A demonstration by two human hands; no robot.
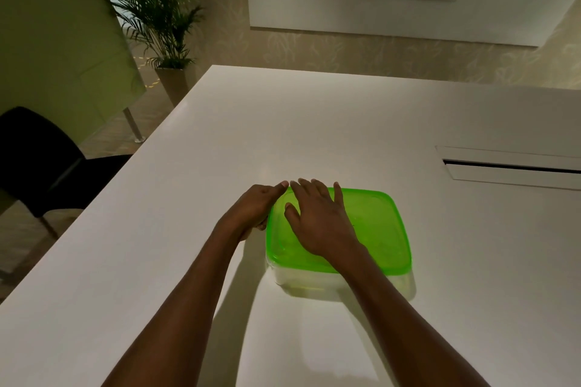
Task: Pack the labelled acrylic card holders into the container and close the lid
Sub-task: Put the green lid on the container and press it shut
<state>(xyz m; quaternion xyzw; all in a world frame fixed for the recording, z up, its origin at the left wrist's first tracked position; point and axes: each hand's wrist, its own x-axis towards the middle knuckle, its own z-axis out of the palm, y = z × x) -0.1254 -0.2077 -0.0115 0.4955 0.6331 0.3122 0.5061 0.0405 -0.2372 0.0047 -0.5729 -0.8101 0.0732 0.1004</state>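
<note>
The container sits just right of centre in the lower middle of the frame, on the white table, with its green lid already laid across the top. It looks like thin, slightly springy plastic: light, smooth enough to slide on this table if pushed sideways, and the lid likely needs pressing down along its raised rim and corners, not in the soft middle. The clear walls are too washed out to show the card holders inside.

The right hand lies flat on the upper-left part of the lid, fingers spread and stretched toward the far left corner, palm down, gripping nothing, only pressing. The left hand is at the left edge of the container, loosely curled, its thumb pointing toward the same far corner and nearly meeting the right fingertips; whether its hidden fingers grip the wall or just steady it, I cannot tell.

I'd judge this as sealing the lid, corner by corner
</note>
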